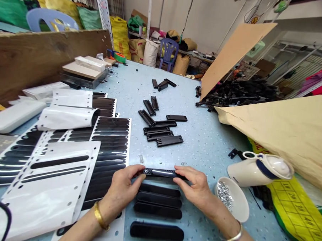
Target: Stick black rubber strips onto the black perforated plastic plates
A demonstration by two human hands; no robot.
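While both hands grip one black bar [161, 172] at near table centre, step judged as pressing glossy strip onto bar: keep ends aligned, thumbs pressing evenly outward. Left hand [122, 188] pinched shut on bar's left end; right hand [195, 186] pinched shut on right end. Finished rounded bars [159, 199] lie just near of it. Bowl of small screws [231, 199] right; strip sheets [109, 146] left; slotted bars [160, 129] farther off.
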